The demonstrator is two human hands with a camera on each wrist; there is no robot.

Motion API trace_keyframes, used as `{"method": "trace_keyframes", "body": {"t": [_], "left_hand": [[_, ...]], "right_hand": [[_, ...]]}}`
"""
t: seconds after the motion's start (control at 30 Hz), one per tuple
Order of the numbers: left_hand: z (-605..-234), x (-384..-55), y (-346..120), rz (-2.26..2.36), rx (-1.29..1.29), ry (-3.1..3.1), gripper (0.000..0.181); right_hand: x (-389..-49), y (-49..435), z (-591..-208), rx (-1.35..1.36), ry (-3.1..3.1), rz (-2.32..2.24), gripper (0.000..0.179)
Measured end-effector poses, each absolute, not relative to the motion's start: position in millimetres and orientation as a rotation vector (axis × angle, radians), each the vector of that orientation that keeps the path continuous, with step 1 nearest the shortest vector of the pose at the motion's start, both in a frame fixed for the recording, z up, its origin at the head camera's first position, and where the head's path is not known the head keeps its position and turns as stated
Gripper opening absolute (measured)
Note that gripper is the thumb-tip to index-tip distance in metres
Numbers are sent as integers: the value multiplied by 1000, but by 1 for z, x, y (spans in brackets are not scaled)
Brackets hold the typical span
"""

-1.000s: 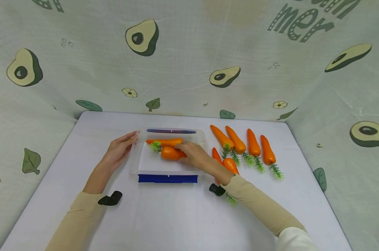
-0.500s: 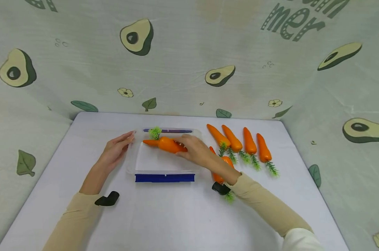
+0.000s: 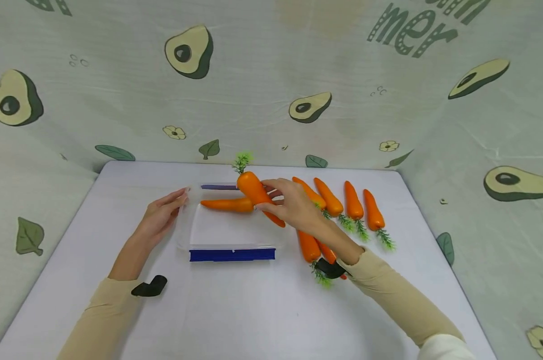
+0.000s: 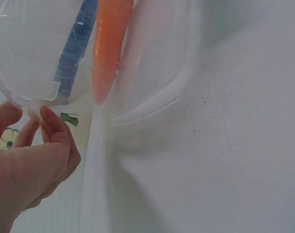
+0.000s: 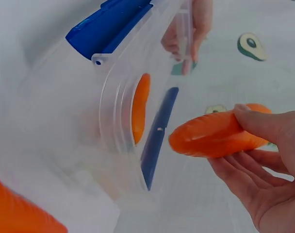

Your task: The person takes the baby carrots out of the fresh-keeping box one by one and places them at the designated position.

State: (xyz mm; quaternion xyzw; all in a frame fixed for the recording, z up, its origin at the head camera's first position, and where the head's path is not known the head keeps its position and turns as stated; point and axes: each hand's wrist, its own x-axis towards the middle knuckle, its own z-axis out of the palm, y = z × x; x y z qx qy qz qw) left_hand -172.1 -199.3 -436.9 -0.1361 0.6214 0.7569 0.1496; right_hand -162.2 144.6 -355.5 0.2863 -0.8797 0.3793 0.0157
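A toy carrot (image 3: 252,187) with a green leafy top is held above the container by my right hand (image 3: 295,206). Its leaves point to the back and its tip toward the front right; in the right wrist view, thumb and fingers wrap the orange body (image 5: 210,136). Inside the clear plastic container (image 3: 226,232) another carrot (image 3: 224,205) lies along the back side, its right end hidden behind the held one. My left hand (image 3: 163,216) is at the container's left side. In the left wrist view, its thumb and fingers (image 4: 57,128) pinch the rim at a corner.
Several carrots (image 3: 327,197) lie in a row right of the container on the white table (image 3: 235,315). More carrots (image 3: 308,246) lie nearer, partly under the right wrist. Blue latches (image 3: 232,255) run along the container's front and back. A printed cloth (image 3: 249,75) hangs behind.
My right hand has lifted a carrot from inside the container and turned it, leaves now toward the back. The left hand still holds the rim. The head view has shifted slightly.
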Motion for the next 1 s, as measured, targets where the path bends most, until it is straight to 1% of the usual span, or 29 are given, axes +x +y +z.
{"method": "trace_keyframes", "body": {"t": [0.2,0.43,0.53,0.8,1.0], "left_hand": [[-438,-173,-201,2185,-398,1772,71],[-439,-173,-202,2211,-381,1744,70],[-440,-173,-202,2212,-380,1744,72],[-440,-173,-201,2217,-384,1735,72],[-439,-173,-199,2209,-385,1746,72]], "right_hand": [[-160,165,-356,742,-2694,1257,54],[-156,191,-363,576,-2686,1357,59],[-153,203,-366,486,-2708,1325,59],[-144,235,-378,340,-2753,1338,61],[-136,260,-392,289,-2739,1297,58]]}}
